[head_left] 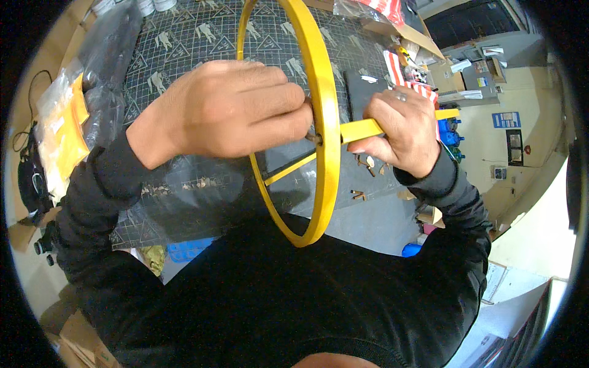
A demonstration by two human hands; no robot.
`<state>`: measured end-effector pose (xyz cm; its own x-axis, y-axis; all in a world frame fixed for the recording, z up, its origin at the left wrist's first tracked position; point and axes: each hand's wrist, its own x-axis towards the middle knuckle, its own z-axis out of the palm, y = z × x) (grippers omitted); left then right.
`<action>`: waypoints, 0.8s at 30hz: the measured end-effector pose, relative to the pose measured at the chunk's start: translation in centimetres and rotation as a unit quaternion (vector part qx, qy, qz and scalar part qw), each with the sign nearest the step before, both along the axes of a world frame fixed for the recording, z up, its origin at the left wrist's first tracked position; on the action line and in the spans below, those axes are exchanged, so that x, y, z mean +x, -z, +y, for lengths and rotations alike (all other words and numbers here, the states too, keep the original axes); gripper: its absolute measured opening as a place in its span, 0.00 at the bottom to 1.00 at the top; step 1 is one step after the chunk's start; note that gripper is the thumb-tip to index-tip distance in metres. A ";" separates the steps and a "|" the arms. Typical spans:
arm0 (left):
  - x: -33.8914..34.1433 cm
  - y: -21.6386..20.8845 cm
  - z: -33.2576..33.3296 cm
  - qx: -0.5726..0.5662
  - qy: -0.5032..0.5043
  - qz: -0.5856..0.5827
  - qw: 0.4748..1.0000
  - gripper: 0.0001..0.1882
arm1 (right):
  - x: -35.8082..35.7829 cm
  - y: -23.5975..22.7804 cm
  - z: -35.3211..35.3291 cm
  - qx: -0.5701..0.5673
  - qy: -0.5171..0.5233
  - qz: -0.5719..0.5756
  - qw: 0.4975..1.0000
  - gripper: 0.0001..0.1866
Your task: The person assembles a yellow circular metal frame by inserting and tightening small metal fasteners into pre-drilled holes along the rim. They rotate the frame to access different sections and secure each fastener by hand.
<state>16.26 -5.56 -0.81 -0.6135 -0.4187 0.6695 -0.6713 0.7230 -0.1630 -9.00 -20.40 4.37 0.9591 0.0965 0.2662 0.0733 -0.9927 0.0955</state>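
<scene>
A yellow ring (330, 110), like a wheel rim with a flat band, stands upright in front of my chest. On its right side, a flat yellow bar (361, 130) sticks out from the band. My right hand (405, 127) is wrapped round this bar, and its far end shows past the knuckles. Inside the ring, my left hand (230, 110) is closed, fingertips pinched against the band beside a small dark hole. A small brownish tip shows below those fingers; its kind is hidden. Behind, a thin yellow strip (291, 168) crosses the ring's lower part.
Several small brass-coloured pieces (358, 195) lie on the dark, printed table cover (184, 211). A black flat case (362, 92) lies behind my right hand. Plastic bags with yellow contents (70, 122) are at the left. Red-and-white striped wrapping (396, 67) and boxes stand far right.
</scene>
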 end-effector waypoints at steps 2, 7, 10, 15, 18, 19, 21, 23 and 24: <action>0.3 0.4 -0.2 -0.020 -0.006 0.020 1.000 0.14 | 0.2 -0.2 0.8 -0.025 0.013 -0.020 0.999 0.27; 0.6 1.3 -0.5 0.003 -0.015 0.081 0.997 0.15 | 0.4 -0.2 1.0 -0.039 0.043 -0.029 0.998 0.25; 0.2 2.4 -0.4 0.019 -0.018 0.129 0.991 0.15 | 0.3 -0.1 1.0 -0.034 0.053 -0.041 0.997 0.23; -0.8 3.1 0.1 0.026 -0.035 0.193 0.980 0.14 | -0.2 -0.1 1.1 0.016 0.048 -0.061 0.997 0.20; -2.6 3.1 1.0 0.064 -0.080 0.220 0.970 0.10 | -0.9 0.3 0.8 0.034 0.058 -0.055 0.996 0.20; -3.2 3.5 1.4 0.089 -0.091 0.258 0.958 0.09 | -1.1 0.4 0.9 0.028 0.064 -0.054 0.996 0.20; -4.3 4.2 1.8 0.137 -0.114 0.334 0.926 0.08 | -1.3 0.5 1.0 0.015 0.062 -0.069 0.996 0.20; -4.6 4.0 2.2 0.142 -0.113 0.332 0.925 0.08 | -1.3 0.7 1.0 0.005 0.044 -0.098 0.994 0.20; -4.6 4.0 2.3 0.136 -0.114 0.322 0.930 0.08 | -1.4 0.9 1.0 0.009 0.047 -0.099 0.994 0.20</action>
<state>11.66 -3.28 -4.77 0.0028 -0.6964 0.7177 -0.7074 0.5059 0.4936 -10.38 -19.40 3.51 0.8923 0.0030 0.4515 -0.0374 -0.9960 0.0805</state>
